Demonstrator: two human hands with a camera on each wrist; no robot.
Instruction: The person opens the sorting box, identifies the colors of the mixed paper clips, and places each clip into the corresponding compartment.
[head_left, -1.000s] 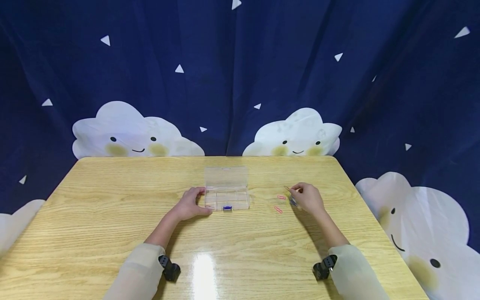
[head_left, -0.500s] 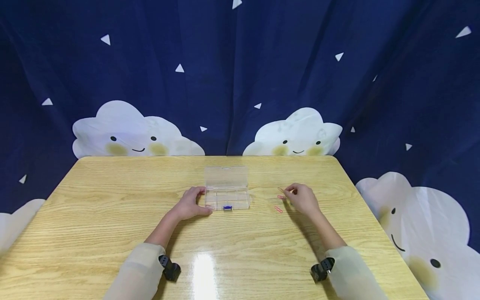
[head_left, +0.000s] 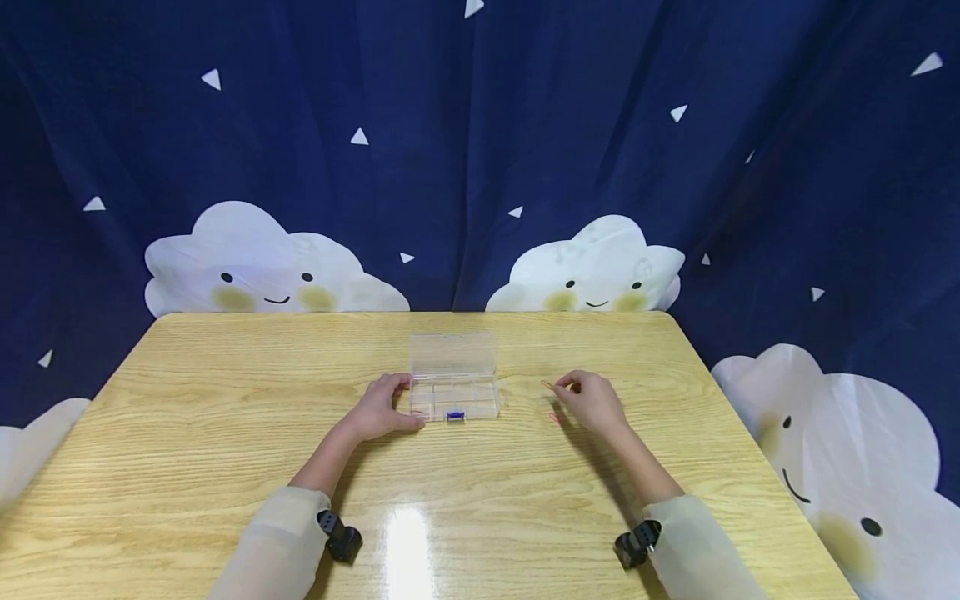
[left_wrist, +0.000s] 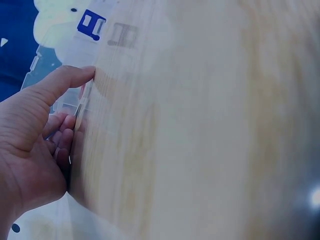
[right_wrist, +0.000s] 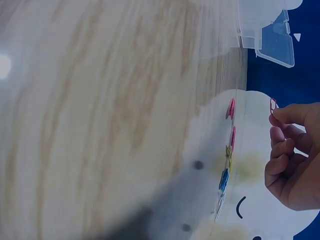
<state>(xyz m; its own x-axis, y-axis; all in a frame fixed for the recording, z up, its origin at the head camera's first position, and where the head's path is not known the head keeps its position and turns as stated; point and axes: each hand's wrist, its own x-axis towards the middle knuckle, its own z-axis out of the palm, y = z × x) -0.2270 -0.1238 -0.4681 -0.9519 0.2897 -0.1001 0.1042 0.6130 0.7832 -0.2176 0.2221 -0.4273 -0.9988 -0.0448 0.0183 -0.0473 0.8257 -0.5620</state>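
Observation:
A clear plastic compartment box lies on the table with its lid raised at the back. On its front is a blue latch. My left hand holds the box's left end, thumb at the front corner and fingers around the side. To the right of the box, my right hand pinches a reddish paper clip between thumb and index finger, above the table. A pink paper clip lies below that hand. The right wrist view also shows yellow and blue paper clips on the table.
Silvery paper clips lie at the end of the row of clips. The wooden table reaches back to a dark blue curtain with white clouds. A bright reflection shows on the tabletop near the front.
My right hand has moved left toward the box, carrying the paper clip, and now covers some clips on the table. My left hand and the box have stayed still.

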